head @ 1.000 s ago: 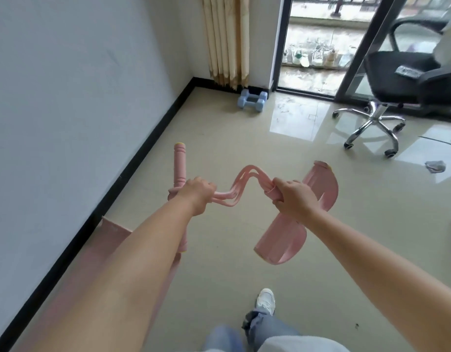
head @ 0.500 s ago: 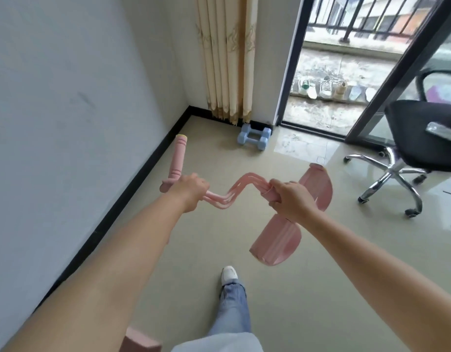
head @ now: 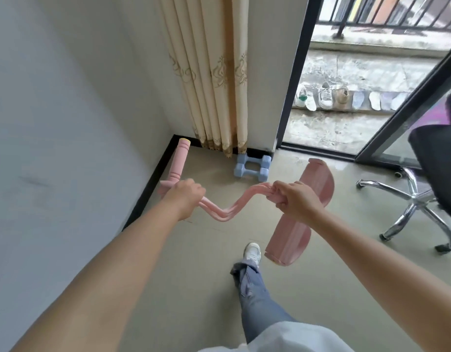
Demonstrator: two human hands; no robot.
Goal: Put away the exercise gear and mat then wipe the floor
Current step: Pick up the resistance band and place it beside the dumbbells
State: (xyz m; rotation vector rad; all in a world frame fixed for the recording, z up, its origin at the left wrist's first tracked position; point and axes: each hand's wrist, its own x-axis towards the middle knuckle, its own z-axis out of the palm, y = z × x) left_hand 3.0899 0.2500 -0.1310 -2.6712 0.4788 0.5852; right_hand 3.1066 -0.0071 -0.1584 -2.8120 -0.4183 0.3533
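I hold a pink pedal resistance band (head: pixel 227 209) in the air in front of me. My left hand (head: pixel 185 199) grips it at the foam handle bar (head: pixel 178 161), which sticks up towards the wall. My right hand (head: pixel 294 200) clutches the slack pink tubes beside the curved foot pedal (head: pixel 293 235), which hangs down to the right. Two light blue dumbbells (head: pixel 252 166) lie on the floor in the corner, below the curtain. The mat is out of view.
A white wall with black skirting (head: pixel 148 191) runs along my left. A beige curtain (head: pixel 214 72) hangs in the corner. A black office chair (head: pixel 427 189) on castors stands at the right. The balcony door is open, with several shoes (head: pixel 326 96) outside. My leg steps forward.
I have walked towards the corner with the band held up; the dumbbells and curtain are much closer, the chair slid to the right edge, and the pink mat dropped out of view.
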